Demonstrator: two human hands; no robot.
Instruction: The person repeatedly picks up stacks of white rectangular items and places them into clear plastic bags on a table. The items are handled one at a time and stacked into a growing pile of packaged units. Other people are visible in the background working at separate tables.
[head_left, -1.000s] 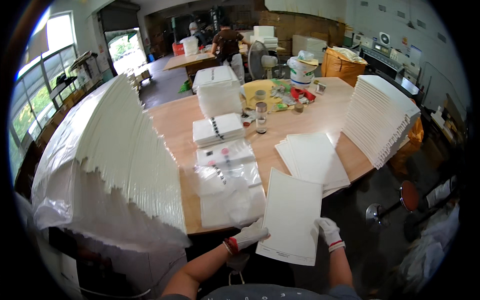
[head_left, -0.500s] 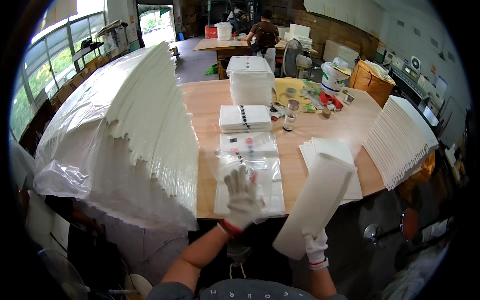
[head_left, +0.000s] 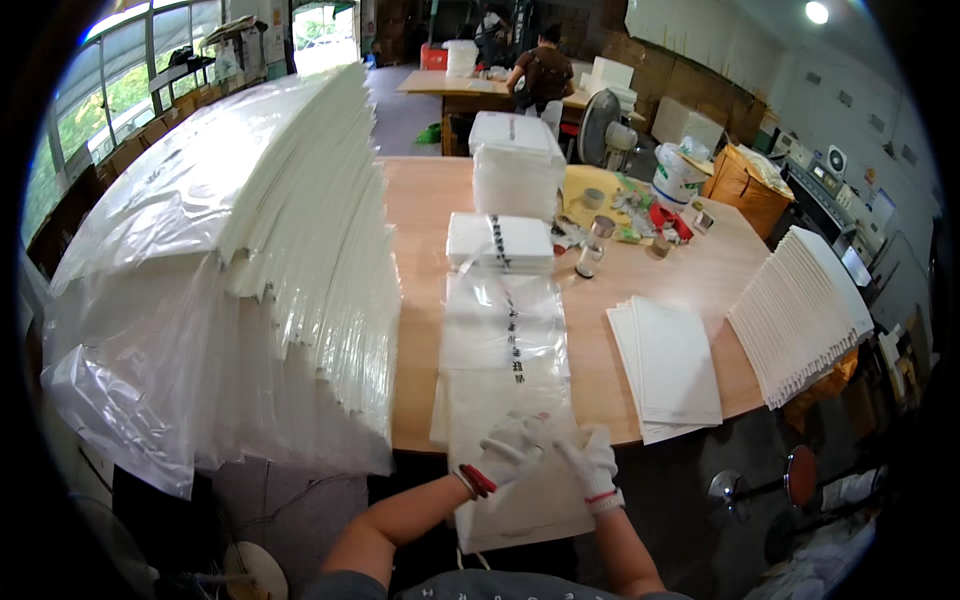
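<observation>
A long white padded sheet (head_left: pixel 525 515) lies lengthwise in front of me, its near end jutting past the table edge. Its far part lies at a clear plastic bag (head_left: pixel 505 320) with dark print; how far inside it reaches is hard to see. My left hand (head_left: pixel 510 450), in a white glove with a red cuff, rests across the sheet's top with fingers stretched, somewhat blurred. At the sheet's right edge is my gloved right hand (head_left: pixel 592 465), its thumb over the top, gripping that edge.
A tall plastic-wrapped stack of white sheets (head_left: pixel 300 230) fills the left side. Bagged packs (head_left: pixel 500 240) stand beyond the bag. Right of it lie loose white sheets (head_left: pixel 668 365) and a leaning stack (head_left: pixel 800 310). A glass bottle (head_left: pixel 594 248) and a fan (head_left: pixel 605 130) stand farther back.
The white sheet has swung from my right side to the middle, over the bag. My left hand came down and nearer, my right hand moved left, and the bag now lies stretched out farther.
</observation>
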